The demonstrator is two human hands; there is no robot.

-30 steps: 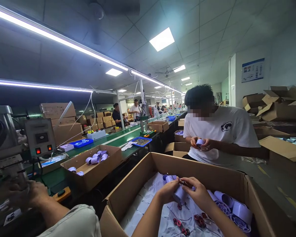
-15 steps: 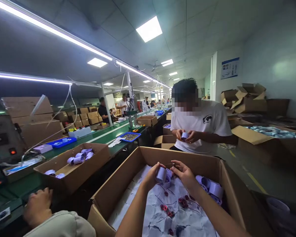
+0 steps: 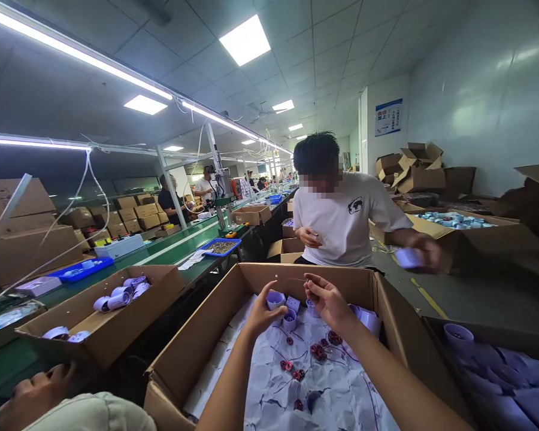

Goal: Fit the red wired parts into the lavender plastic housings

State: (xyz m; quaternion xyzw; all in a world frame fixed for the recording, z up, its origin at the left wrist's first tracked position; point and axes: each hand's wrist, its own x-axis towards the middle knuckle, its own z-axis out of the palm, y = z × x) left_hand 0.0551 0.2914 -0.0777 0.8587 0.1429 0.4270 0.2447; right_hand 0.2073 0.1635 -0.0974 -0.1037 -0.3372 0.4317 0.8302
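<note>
Over a large cardboard box lined with crumpled white paper, both my hands are raised. My left hand has thumb and index finger spread apart, beside a white-lilac cup-shaped part; nothing is gripped between them. My right hand pinches a small piece with a thin reddish wire that stretches toward the left hand. Below, small red coil-like parts with wires lie on the paper. More lilac parts sit at the box's right side.
Across the box a person in a white shirt moves a blurred lilac part. A smaller box of lilac parts is at left, above another person's hand. A green conveyor runs behind; another box of lilac parts is at right.
My left hand has let go of the lilac cup part and opened. The view has turned right. The person opposite has swung a lilac part out to the right.
</note>
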